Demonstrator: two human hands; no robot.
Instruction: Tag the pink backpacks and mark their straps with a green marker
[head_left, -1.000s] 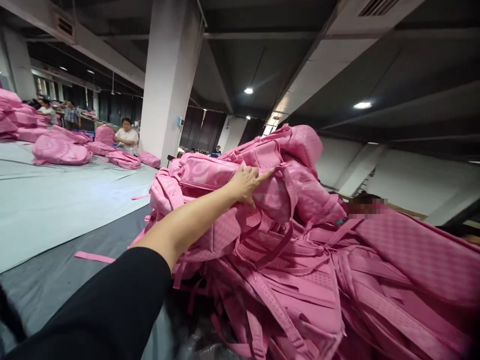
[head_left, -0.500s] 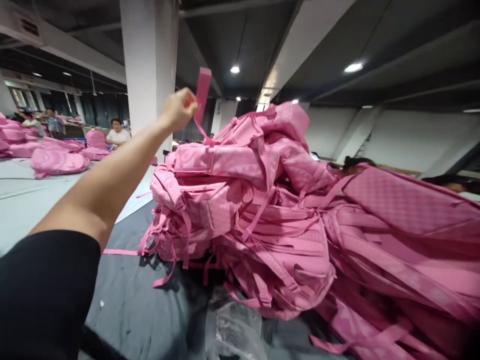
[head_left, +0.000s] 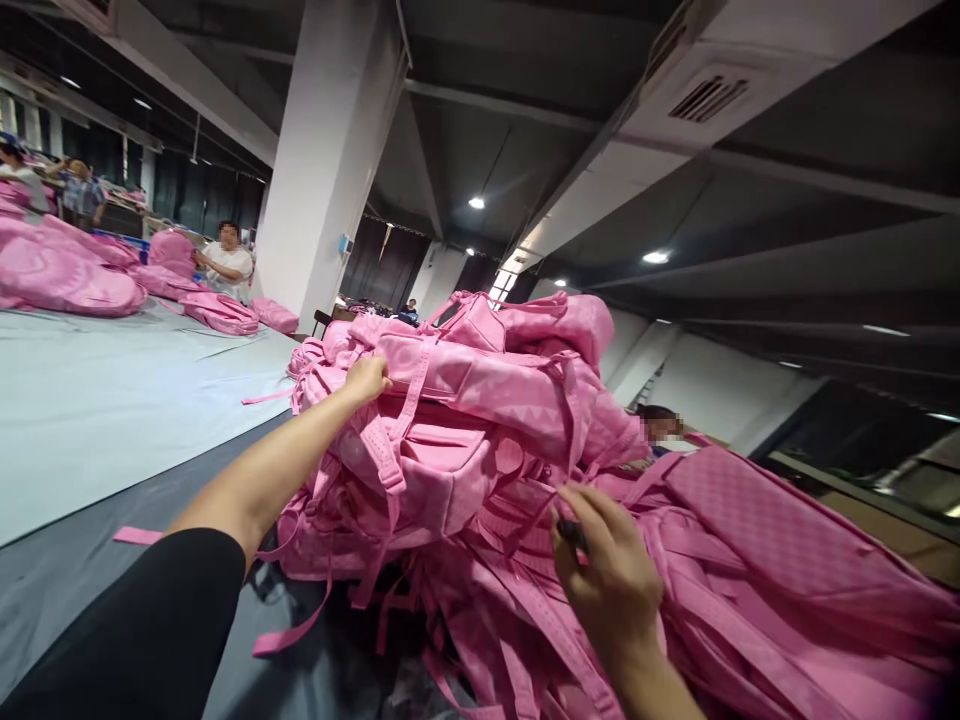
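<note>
A tall heap of pink backpacks [head_left: 480,440] with loose straps fills the middle and right. My left hand [head_left: 366,380] is stretched out in a black sleeve and grips the edge of the top backpack [head_left: 487,375] on the heap's left side. My right hand [head_left: 607,565] is low at the front. It pinches a small dark object [head_left: 571,533] against the lower backpacks [head_left: 720,600]. What that object is cannot be made out.
A grey table surface [head_left: 90,420] runs left, with more pink backpacks [head_left: 67,280] at its far end. A seated person [head_left: 223,265] works there; others stand behind. Another person's head [head_left: 658,428] shows behind the heap. A white pillar [head_left: 322,170] rises behind.
My left hand let go of the raised pink strap and dropped onto the top backpack. My right hand has come into view at the front. The camera swung.
</note>
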